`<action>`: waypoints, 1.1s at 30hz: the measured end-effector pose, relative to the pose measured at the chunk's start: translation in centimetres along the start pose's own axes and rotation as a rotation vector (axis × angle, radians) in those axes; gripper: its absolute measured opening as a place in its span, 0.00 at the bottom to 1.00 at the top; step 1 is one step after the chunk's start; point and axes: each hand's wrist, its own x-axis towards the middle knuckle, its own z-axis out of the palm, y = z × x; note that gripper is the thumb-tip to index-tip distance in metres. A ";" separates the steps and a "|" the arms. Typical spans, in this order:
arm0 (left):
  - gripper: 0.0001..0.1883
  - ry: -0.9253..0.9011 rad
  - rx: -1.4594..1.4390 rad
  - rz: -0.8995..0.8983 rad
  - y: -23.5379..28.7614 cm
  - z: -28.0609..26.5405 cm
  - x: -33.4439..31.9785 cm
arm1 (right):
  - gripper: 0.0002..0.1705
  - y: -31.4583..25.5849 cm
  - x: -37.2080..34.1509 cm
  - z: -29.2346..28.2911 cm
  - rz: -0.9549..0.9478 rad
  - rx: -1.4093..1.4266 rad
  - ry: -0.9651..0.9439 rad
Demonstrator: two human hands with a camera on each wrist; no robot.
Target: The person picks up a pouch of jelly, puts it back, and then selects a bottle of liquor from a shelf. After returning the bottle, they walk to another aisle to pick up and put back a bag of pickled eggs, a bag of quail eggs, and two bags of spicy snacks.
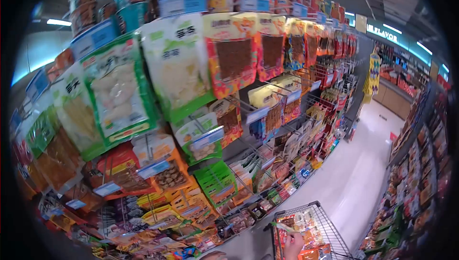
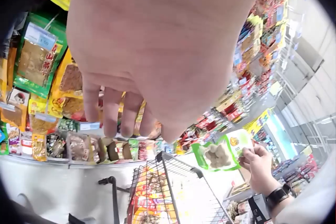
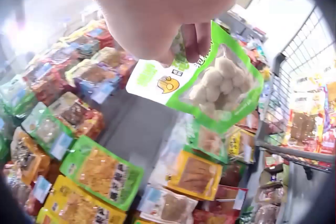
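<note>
A green-and-white packet with pale round pieces in its clear window (image 3: 223, 79) is pinched at its white end by my right hand (image 3: 163, 11). In the left wrist view the packet (image 2: 216, 155) hangs from the right hand (image 2: 257, 167) near the cart. From the head view, the right hand (image 1: 292, 245) is over the cart (image 1: 273, 241), with the packet (image 1: 284, 227) seen nearly edge-on. My left hand (image 2: 152, 40) holds nothing, its fingers relaxed, before the shelves; its edge (image 1: 214, 256) shows at the head view's bottom.
Several bagged snacks (image 1: 306, 224) lie in the wire cart. A tall rack of hanging packets (image 1: 177, 61) fills the left and middle, with tubs (image 1: 131, 16) on top. White floor (image 1: 354, 164) runs down the aisle, and another stocked shelf (image 1: 406, 198) stands at the right.
</note>
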 end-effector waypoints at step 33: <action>0.23 0.124 -0.783 0.490 11.1 -13.6 -14.6 | 0.26 -33.9 -28.5 20.0 0.185 0.501 -0.581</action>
